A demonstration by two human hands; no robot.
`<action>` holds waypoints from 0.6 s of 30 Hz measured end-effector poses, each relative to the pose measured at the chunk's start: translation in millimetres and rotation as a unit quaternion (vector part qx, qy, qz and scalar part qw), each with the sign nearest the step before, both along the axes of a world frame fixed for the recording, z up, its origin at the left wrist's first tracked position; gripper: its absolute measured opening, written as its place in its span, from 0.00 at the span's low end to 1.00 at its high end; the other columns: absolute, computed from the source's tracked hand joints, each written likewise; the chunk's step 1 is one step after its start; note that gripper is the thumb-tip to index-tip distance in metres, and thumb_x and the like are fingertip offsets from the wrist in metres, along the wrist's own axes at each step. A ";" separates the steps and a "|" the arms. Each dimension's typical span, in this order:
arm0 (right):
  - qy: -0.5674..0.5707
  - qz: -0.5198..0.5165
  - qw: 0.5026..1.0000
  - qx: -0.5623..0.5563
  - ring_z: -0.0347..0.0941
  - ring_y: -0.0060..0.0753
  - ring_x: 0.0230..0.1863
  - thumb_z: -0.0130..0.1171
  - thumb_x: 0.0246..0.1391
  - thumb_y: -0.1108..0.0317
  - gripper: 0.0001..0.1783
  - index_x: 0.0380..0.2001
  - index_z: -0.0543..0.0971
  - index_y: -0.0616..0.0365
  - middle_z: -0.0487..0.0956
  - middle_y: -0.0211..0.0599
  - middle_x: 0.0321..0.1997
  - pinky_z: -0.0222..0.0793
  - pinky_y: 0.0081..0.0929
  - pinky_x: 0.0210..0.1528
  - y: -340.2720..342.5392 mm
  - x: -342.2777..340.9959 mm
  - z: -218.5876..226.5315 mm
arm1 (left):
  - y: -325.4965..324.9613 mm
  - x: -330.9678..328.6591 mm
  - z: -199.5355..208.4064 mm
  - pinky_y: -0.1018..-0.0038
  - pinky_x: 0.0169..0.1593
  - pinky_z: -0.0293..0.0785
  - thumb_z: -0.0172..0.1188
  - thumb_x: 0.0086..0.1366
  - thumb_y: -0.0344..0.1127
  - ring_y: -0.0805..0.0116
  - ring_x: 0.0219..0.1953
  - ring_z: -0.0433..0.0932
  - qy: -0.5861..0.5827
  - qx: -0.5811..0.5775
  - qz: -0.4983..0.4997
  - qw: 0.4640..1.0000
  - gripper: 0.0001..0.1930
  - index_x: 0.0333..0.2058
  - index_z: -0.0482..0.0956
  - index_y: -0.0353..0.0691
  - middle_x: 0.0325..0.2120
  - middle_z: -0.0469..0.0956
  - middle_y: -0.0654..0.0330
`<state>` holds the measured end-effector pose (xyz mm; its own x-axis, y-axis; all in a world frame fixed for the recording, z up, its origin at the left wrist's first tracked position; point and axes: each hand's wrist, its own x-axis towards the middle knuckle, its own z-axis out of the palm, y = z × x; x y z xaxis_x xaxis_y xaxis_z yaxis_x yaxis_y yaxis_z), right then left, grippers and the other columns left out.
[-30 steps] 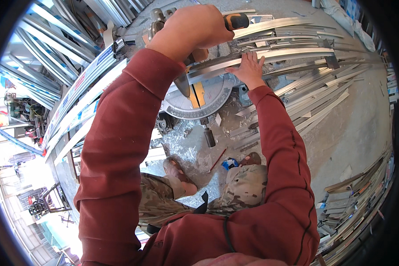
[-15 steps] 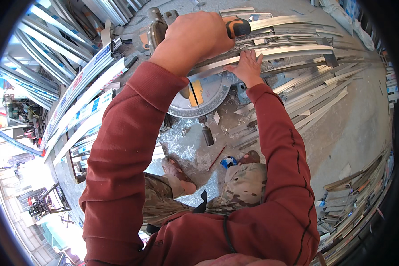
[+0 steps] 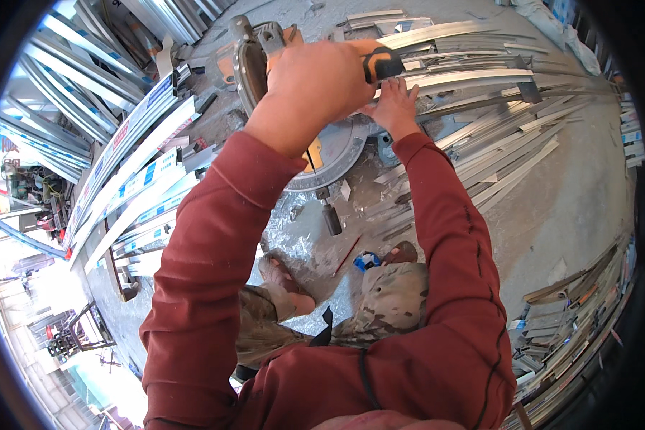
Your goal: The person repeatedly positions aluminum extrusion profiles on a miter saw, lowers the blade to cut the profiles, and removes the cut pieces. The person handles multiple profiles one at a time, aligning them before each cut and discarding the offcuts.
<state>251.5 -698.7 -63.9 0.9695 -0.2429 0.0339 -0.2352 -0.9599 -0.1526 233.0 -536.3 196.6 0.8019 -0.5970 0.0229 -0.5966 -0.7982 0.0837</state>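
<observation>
My left hand (image 3: 315, 89) is wrapped round the orange-and-black handle (image 3: 381, 61) of a miter saw. Left of that hand shows the saw's round guard and motor (image 3: 249, 68). Part of the round grey saw table (image 3: 337, 161), with its yellow insert (image 3: 313, 153), shows below my left wrist; the blade's cutting edge is hidden. Just right of the handle, my right hand (image 3: 395, 107) holds a long silver aluminium profile (image 3: 473, 80), fingers over it and thumb toward the saw. The profile's left end is hidden behind my left hand.
Aluminium offcuts (image 3: 494, 154) lie across the floor at right, more scraps (image 3: 573, 315) at lower right. Long wrapped profiles (image 3: 132, 158) stand at left. A red pencil (image 3: 347, 256) and a blue tape measure (image 3: 366, 261) lie by my feet, among shiny shavings (image 3: 294, 208).
My left hand and the saw handle have come down and nearer to me, now covering more of the saw table. My right hand stays on the profile, shifted slightly left.
</observation>
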 end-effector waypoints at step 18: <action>-0.003 0.027 0.999 -0.025 0.46 0.50 0.75 0.66 0.40 0.44 0.44 0.59 0.69 0.54 0.65 0.43 0.67 0.31 0.70 0.70 -14.6 7.4 -32.5 | 0.5 -37.5 -40.0 0.62 0.34 0.80 0.68 0.54 0.48 0.53 0.30 0.83 -0.007 -0.021 0.023 0.999 0.19 0.34 0.80 0.37 0.27 0.82 0.50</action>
